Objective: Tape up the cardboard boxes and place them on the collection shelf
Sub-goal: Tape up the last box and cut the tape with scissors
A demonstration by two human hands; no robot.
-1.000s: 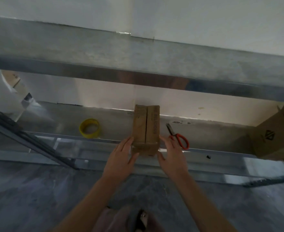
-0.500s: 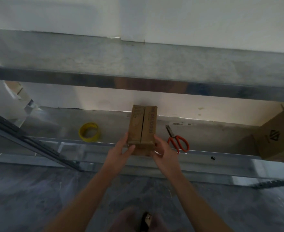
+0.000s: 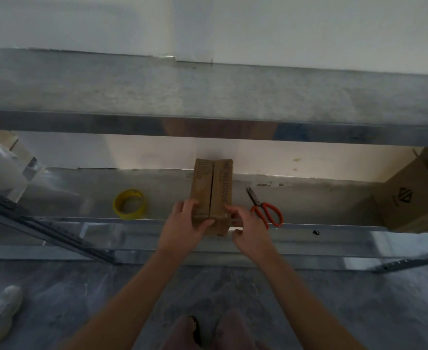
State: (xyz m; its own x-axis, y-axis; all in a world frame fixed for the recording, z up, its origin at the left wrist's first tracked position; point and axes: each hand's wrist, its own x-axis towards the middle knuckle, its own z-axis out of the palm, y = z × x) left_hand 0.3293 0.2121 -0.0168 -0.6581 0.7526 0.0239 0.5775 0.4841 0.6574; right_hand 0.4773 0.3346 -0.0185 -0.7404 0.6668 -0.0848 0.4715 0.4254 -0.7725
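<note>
A small brown cardboard box (image 3: 215, 183) lies lengthwise on the lower metal shelf (image 3: 321, 203), its two top flaps meeting in a middle seam. My left hand (image 3: 182, 228) grips the box's near left corner, thumb over the top. At the near right corner, my right hand (image 3: 251, 231) holds the box with fingertips on the top edge and the thumb below. A yellow tape roll (image 3: 132, 215) lies on the shelf to the left of the box. Red-handled scissors (image 3: 268, 210) lie to its right.
An upper metal shelf (image 3: 208, 97) runs across above the box, against a white wall. A large cardboard box (image 3: 410, 198) stands at the shelf's right end. A slanted metal rail (image 3: 43, 228) crosses at lower left. A white shoe (image 3: 0, 317) rests on the grey floor.
Both hands have closed in from the sides of the box onto its near end and now grip it. The box has shifted slightly; tape roll and scissors have not moved.
</note>
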